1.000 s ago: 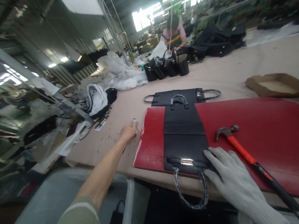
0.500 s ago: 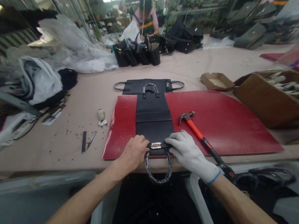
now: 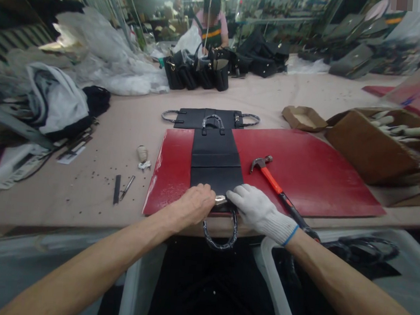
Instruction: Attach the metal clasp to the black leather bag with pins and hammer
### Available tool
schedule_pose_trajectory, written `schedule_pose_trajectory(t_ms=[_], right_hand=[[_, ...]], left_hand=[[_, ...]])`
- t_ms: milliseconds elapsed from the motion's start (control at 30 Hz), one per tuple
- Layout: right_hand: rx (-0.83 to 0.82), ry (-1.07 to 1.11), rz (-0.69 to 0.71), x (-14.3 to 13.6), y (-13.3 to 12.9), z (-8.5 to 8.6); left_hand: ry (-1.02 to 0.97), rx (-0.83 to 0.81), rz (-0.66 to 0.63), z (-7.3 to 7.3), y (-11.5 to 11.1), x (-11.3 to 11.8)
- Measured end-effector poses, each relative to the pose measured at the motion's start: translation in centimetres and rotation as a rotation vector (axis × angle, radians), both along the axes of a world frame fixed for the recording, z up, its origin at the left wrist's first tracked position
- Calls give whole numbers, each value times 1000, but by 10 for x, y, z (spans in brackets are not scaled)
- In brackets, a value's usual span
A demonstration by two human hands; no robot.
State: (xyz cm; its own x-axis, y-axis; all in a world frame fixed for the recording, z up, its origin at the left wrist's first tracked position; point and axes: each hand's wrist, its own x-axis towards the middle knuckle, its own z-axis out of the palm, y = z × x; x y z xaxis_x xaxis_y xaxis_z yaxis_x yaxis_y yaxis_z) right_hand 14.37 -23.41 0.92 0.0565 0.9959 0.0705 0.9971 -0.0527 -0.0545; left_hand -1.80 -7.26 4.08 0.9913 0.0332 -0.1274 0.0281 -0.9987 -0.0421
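Observation:
A flat black handbag panel (image 3: 215, 150) lies across a red board (image 3: 309, 176), its near end at the table's front edge. A shiny metal clasp (image 3: 220, 200) sits on a black strap at that end. My bare left hand (image 3: 200, 201) is closed on the strap at the clasp's left side, fingertips hidden beneath. My right hand (image 3: 254, 206), in a white knit glove, pinches the strap's right side. A plastic-wrapped handle (image 3: 221, 247) hangs below the hands over the edge. Right of the panel, a claw hammer (image 3: 271, 178) with an orange and black handle rests on the board.
Another black bag panel (image 3: 210, 119) lies beyond the board. A metal punch (image 3: 127, 188), a dark bar (image 3: 116, 189) and a thread spool (image 3: 142, 154) are at left. A cardboard box (image 3: 372, 149) stands at right. A person (image 3: 215, 28) sits behind black bags (image 3: 196, 72).
My left hand has shifted right and slightly up, covering more of the clasp's left end. The gloved hand has moved slightly left. The view has tilted a little.

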Motion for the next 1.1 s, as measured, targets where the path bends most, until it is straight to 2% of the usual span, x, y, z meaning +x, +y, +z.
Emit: schedule_pose_trajectory(t_ms=[133, 267, 400, 567, 700, 833, 1000, 1100], right_hand=[[103, 119, 6, 6, -7, -7], [197, 263, 38, 14, -13, -10], [224, 338, 56, 19, -17, -14], [222, 351, 3, 11, -15, -8], [78, 201, -64, -2, -6, 9], [-25, 58, -106, -13, 7, 19], [-68, 4, -70, -22, 22, 14], [-58, 29, -10, -19, 26, 9]], left_hand=[[8, -20, 11, 3, 0, 1], [23, 54, -6, -1, -8, 3], [-48, 60, -36, -12, -2, -6], [-233, -117, -106, -36, 29, -29], [-499, -232, -241, -55, 42, -41], [-678, -274, -326, -65, 44, -42], [-683, -441, -305, -66, 45, -45], [-659, -437, -273, -69, 45, -48]])
